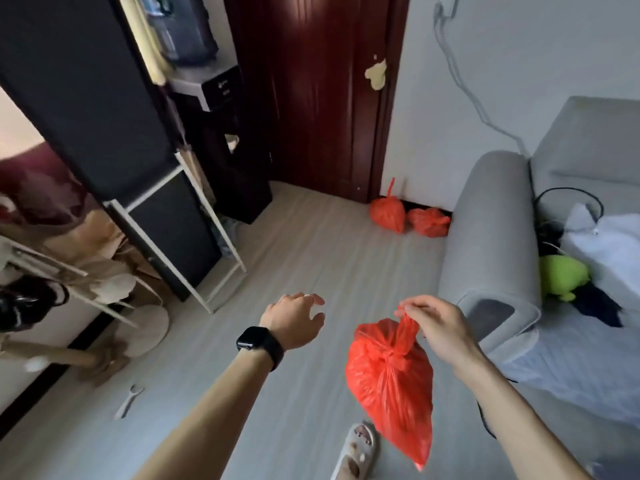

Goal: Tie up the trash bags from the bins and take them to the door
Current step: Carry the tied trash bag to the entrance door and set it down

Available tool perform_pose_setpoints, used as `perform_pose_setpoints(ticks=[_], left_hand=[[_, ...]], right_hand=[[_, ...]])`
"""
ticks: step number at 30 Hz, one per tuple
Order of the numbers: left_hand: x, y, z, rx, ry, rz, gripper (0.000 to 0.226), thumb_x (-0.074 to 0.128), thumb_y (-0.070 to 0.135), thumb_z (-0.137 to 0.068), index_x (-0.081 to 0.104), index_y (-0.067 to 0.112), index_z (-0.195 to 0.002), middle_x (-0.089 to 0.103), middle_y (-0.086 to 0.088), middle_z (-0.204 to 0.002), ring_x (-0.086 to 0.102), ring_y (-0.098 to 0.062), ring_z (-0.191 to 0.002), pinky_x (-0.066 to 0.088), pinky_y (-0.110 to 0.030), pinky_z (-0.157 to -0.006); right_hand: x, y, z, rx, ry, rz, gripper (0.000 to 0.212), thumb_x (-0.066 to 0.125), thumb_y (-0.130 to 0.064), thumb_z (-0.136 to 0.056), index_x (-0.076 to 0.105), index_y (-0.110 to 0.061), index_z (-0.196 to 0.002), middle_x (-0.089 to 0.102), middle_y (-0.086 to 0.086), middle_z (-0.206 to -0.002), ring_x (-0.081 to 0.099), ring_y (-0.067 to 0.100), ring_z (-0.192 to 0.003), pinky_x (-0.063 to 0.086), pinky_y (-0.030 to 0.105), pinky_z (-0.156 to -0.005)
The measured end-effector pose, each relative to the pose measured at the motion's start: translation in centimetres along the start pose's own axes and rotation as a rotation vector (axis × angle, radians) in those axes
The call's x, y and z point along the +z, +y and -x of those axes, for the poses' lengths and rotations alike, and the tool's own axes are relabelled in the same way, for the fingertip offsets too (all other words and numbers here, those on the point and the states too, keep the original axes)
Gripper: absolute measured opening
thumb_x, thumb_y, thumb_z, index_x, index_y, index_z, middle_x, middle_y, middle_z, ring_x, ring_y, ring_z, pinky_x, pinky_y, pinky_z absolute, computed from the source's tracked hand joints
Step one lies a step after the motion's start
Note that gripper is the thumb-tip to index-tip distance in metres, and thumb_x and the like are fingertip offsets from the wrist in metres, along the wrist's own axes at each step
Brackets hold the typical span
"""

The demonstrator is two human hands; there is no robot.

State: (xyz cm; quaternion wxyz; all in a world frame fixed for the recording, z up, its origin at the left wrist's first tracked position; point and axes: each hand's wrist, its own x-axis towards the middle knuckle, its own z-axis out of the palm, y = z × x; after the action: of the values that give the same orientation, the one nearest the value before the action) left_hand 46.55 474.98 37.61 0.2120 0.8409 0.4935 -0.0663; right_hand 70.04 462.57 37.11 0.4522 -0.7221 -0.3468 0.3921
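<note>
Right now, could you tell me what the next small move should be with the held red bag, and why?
Probably carry it forward toward the door: the held bag already looks knotted and hangs from the right hand, the left hand holds nothing, and two tied bags sit on the floor beside the door.

A dark red door [311,81] stands top centre, white wall [519,64] upper right, grey sofa [491,237] at right, pale floor [311,254] across the middle.
</note>
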Motion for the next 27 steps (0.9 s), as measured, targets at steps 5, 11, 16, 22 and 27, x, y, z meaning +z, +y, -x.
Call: perform_pose_setpoints(ticks=[5,11,16,22,27], left_hand=[[-4.6,1.1,-13.5,-0.003,-0.005,-0.051,0.039,0.043,0.045,-0.095,0.053,0.036,-0.132,0.06,0.007,-0.132,0.053,-0.019,-0.123,0.044,-0.038,-0.1],[-7.8,3.5,-27.9,0.063,-0.053,-0.06,0.04,0.042,0.046,-0.096,0.052,0.037,-0.133,0.058,0.006,-0.135,0.052,-0.019,-0.124,0.044,-0.037,-0.103],[-9.4,5.2,-41.5,0.128,-0.096,-0.056,0.04,0.043,0.046,-0.095,0.052,0.037,-0.133,0.059,0.005,-0.133,0.054,-0.018,-0.122,0.043,-0.038,-0.103],[-13.1,7.8,-56.7,0.158,-0.098,-0.068,0.042,0.043,0.044,-0.094,0.051,0.037,-0.134,0.053,0.007,-0.139,0.049,-0.019,-0.128,0.039,-0.043,-0.108],[-14.2,10.5,-67.4,0.187,-0.089,-0.127,0.047,0.046,0.044,-0.092,0.046,0.037,-0.138,0.041,0.009,-0.149,0.033,-0.019,-0.139,0.025,-0.041,-0.115]], right_hand=[[-2.0,-2.1,-13.0,0.05,0.012,0.006,0.01,0.066,-0.026,-0.091,0.074,-0.023,-0.087,0.078,-0.011,-0.084,0.069,-0.003,-0.079,0.047,0.025,-0.074],[-4.2,-3.9,-27.3,0.088,0.043,0.011,0.008,0.067,-0.032,-0.087,0.074,-0.029,-0.083,0.079,-0.01,-0.082,0.067,-0.001,-0.071,0.043,0.026,-0.07],[-5.9,-4.8,-40.0,0.114,0.095,0.045,0.008,0.067,-0.027,-0.09,0.073,-0.024,-0.086,0.078,-0.011,-0.082,0.061,-0.006,-0.06,0.038,0.02,-0.061],[-8.4,-5.8,-53.0,0.25,0.144,0.029,0.004,0.07,-0.023,-0.085,0.074,-0.023,-0.085,0.079,-0.008,-0.082,0.074,0.013,-0.089,0.056,0.037,-0.087],[-10.2,-6.1,-63.2,0.338,0.142,0.119,0.007,0.074,-0.027,-0.077,0.071,-0.032,-0.075,0.075,-0.015,-0.084,0.069,0.008,-0.089,0.049,0.025,-0.082]])
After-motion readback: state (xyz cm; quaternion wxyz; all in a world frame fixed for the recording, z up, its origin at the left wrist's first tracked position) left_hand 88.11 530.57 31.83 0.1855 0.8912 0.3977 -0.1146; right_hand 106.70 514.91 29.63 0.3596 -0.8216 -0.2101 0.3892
